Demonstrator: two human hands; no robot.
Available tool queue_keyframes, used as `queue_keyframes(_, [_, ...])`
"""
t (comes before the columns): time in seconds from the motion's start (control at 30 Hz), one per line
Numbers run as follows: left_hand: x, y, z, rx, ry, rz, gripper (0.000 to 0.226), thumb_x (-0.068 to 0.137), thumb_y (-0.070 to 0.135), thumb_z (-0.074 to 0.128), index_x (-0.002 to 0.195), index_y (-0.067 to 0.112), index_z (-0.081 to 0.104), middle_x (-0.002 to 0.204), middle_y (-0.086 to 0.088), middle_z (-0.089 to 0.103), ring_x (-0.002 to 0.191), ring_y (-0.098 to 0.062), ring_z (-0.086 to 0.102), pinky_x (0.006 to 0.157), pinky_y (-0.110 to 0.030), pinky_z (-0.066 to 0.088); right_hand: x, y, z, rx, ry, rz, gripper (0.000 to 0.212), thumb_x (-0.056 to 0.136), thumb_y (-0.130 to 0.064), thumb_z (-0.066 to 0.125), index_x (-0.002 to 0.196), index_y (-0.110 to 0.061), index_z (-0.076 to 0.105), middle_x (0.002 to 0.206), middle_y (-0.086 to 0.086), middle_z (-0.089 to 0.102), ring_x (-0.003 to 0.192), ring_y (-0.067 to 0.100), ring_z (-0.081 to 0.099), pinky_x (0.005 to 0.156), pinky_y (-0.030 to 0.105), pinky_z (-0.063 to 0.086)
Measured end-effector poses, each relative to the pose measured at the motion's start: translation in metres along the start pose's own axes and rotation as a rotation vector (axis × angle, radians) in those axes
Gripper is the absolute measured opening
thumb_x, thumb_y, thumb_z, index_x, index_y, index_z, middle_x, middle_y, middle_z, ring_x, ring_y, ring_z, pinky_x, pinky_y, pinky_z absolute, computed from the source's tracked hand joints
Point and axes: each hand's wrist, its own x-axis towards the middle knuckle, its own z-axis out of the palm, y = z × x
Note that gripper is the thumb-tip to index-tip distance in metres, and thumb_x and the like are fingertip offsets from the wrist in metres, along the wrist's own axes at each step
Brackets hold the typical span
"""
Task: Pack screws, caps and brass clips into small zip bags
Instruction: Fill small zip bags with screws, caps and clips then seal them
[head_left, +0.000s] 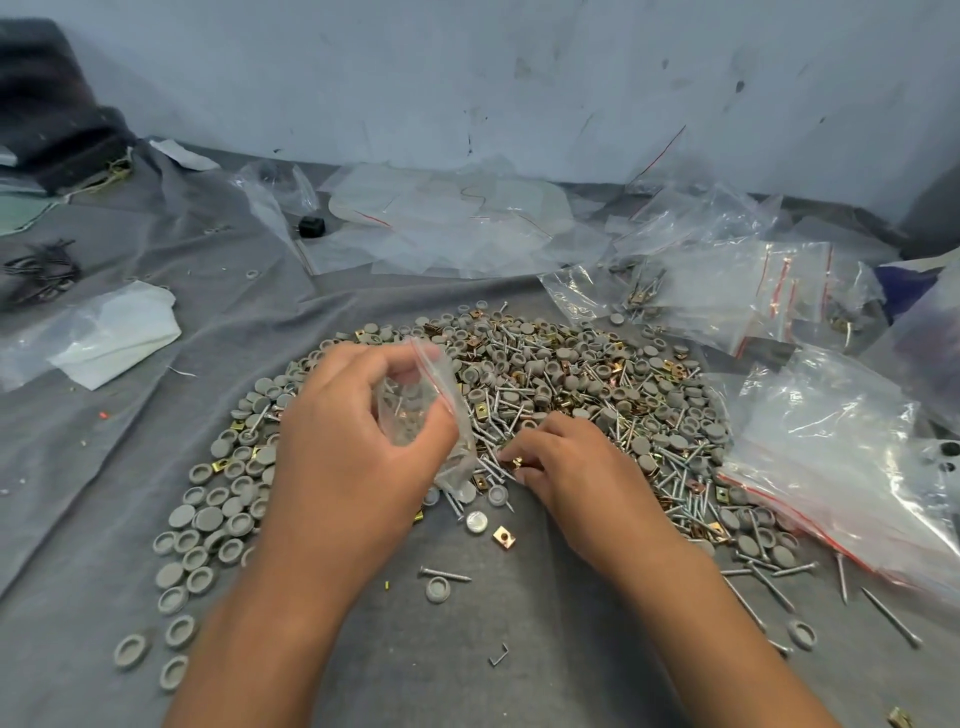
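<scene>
Presently the left hand (358, 436) is pinching the limp, slippery zip bag (426, 410) at its rim while the right hand (566, 467) fingers are closing on a small rigid brass clip (517, 461).

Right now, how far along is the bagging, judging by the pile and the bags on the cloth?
Done: filled zip bags lie at the far right. In hand: the left hand holds an open small zip bag with some parts already inside, while the right hand pinches a brass clip from the pile. Left: a large heap of screws, grey caps and clips remains loose, so most of the work is ahead.
</scene>
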Motion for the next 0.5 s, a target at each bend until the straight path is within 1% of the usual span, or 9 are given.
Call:
queue_keyframes(0.07, [0.0,0.0,-0.001,0.009,-0.008,0.011,0.032,0.081,0.026,0.074,0.113,0.031,0.072,0.096,0.018,0.061,0.087,0.002,0.057,0.077,-0.004,0.036,0.0,0.0,0.001,0.002,-0.002,0.005,0.018,0.101,-0.039,0.057,0.117,-0.04,0.063,0.109,-0.015,0.05,0.107,0.011,0.049,0.076,0.03,0.046])
queue_keyframes(0.17, [-0.001,0.0,-0.002,0.023,-0.018,0.018,0.033,0.081,0.025,0.074,0.114,0.029,0.072,0.094,0.02,0.059,0.083,0.007,0.055,0.078,-0.001,0.034,0.001,0.0,0.003,0.023,0.015,0.005,0.019,0.104,-0.039,0.048,0.114,-0.036,0.064,0.106,-0.015,0.05,0.102,0.01,0.049,0.077,0.03,0.047])
queue_keyframes(0.23, [-0.001,0.0,-0.002,0.025,-0.02,0.015,0.033,0.082,0.026,0.073,0.115,0.029,0.072,0.095,0.02,0.059,0.084,0.007,0.055,0.078,-0.001,0.034,0.002,0.001,0.002,0.131,0.018,0.045,0.016,0.105,-0.036,0.046,0.109,-0.033,0.062,0.103,-0.017,0.052,0.098,0.007,0.05,0.079,0.028,0.046])
queue_keyframes(0.27, [-0.001,0.0,-0.003,0.025,-0.021,0.012,0.033,0.082,0.027,0.073,0.115,0.03,0.072,0.096,0.02,0.059,0.085,0.007,0.056,0.077,-0.002,0.034,0.002,0.001,0.0,0.188,0.022,0.081,0.014,0.105,-0.035,0.046,0.106,-0.033,0.06,0.1,-0.018,0.054,0.093,0.005,0.052,0.076,0.026,0.045])
queue_keyframes(0.33, [-0.001,0.001,-0.003,0.027,-0.026,0.009,0.034,0.082,0.028,0.072,0.116,0.03,0.071,0.097,0.02,0.06,0.085,0.007,0.056,0.077,-0.002,0.035,0.0,0.003,-0.004,0.24,0.04,0.123,0.009,0.104,-0.033,0.05,0.102,-0.032,0.059,0.093,-0.018,0.057,0.083,0.001,0.053,0.071,0.022,0.044])
queue_keyframes(0.37, [-0.001,0.001,-0.003,0.029,-0.031,0.009,0.034,0.083,0.029,0.072,0.117,0.031,0.071,0.098,0.02,0.06,0.084,0.007,0.055,0.077,-0.003,0.035,-0.001,0.004,-0.005,0.23,0.037,0.12,0.006,0.102,-0.033,0.053,0.101,-0.032,0.058,0.093,-0.018,0.058,0.082,0.0,0.053,0.071,0.023,0.046])
queue_keyframes(0.4, [-0.002,0.001,-0.002,0.031,-0.036,0.009,0.034,0.083,0.029,0.073,0.117,0.031,0.071,0.098,0.021,0.059,0.083,0.007,0.055,0.077,-0.002,0.035,-0.002,0.004,-0.007,0.203,0.017,0.104,0.002,0.1,-0.034,0.057,0.099,-0.033,0.058,0.093,-0.018,0.057,0.084,0.0,0.053,0.074,0.024,0.049])
queue_keyframes(0.5, [-0.002,0.002,-0.001,0.028,-0.045,0.011,0.035,0.083,0.03,0.073,0.117,0.031,0.071,0.098,0.021,0.059,0.079,0.007,0.054,0.076,-0.002,0.035,-0.006,0.002,-0.009,0.136,-0.059,0.04,0.005,0.096,-0.035,0.064,0.096,-0.036,0.059,0.097,-0.02,0.054,0.091,0.0,0.052,0.082,0.026,0.051])
